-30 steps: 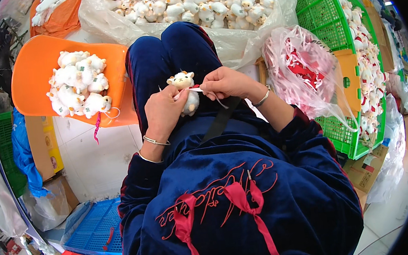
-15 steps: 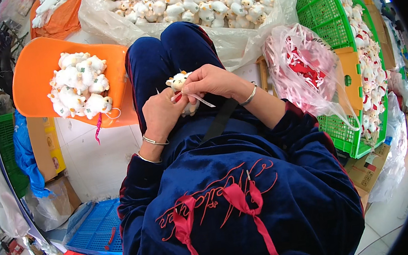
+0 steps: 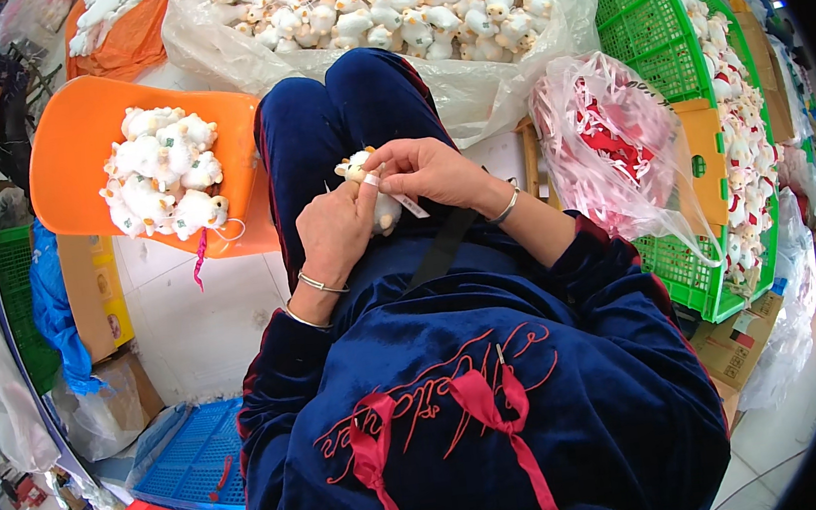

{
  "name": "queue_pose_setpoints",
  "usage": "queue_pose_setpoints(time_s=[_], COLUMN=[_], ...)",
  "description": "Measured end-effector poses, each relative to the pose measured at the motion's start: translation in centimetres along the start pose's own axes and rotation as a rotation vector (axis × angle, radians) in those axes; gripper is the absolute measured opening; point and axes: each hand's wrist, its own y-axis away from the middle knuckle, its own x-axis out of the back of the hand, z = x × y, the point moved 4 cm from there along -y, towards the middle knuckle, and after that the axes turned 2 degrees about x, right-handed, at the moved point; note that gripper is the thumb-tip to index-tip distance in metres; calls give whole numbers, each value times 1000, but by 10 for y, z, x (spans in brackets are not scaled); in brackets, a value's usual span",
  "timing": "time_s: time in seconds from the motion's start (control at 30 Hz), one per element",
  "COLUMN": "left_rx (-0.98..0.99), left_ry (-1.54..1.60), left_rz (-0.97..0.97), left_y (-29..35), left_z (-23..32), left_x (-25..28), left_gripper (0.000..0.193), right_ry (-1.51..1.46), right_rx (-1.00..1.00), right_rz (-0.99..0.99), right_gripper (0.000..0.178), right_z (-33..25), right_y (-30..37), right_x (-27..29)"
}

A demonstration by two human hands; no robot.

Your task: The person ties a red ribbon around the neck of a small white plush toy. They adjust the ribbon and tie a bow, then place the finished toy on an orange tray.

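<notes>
A small white plush animal [image 3: 385,215] with tan ears rests on my lap, partly covered by my fingers. My left hand [image 3: 333,231] is closed at its side, thumb and fingers pressed together against the toy's neck. From the right, my right hand [image 3: 434,173] pinches a narrow white ribbon [image 3: 410,205] whose loose end sticks out over the toy. Part of the ribbon also shows at my left thumb tip; how it runs round the neck is hidden by my fingers.
An orange chair [image 3: 65,163] at the left carries a heap of white plush toys [image 3: 162,172]. Ahead lies a big plastic sack of similar toys [image 3: 390,5]. On the right are a bag of red and white ribbons [image 3: 604,122] and a green crate [image 3: 637,12] beside more toys.
My right fingers have curled in closer over the toy's head. The red bit seen between my hands is now hidden. Both hands stay at the toy.
</notes>
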Motion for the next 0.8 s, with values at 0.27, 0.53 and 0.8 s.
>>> queue_pose_setpoints(time_s=[0.27,0.53,0.8], left_rx=[57,36,-3], left_ry=[121,424,400], left_rz=[-220,-467,-224], left_y=[-3,-9,-10], left_z=[-7,-22,-18], left_x=[7,26,24], left_gripper=[52,31,22], right_ry=[105,317,783], right_rx=[-28,218,408], right_rz=[-72,-144,-229], right_gripper=[20,17,14], right_z=[7,8,-23], right_y=[0,-3,0], right_x=[0,-2,3])
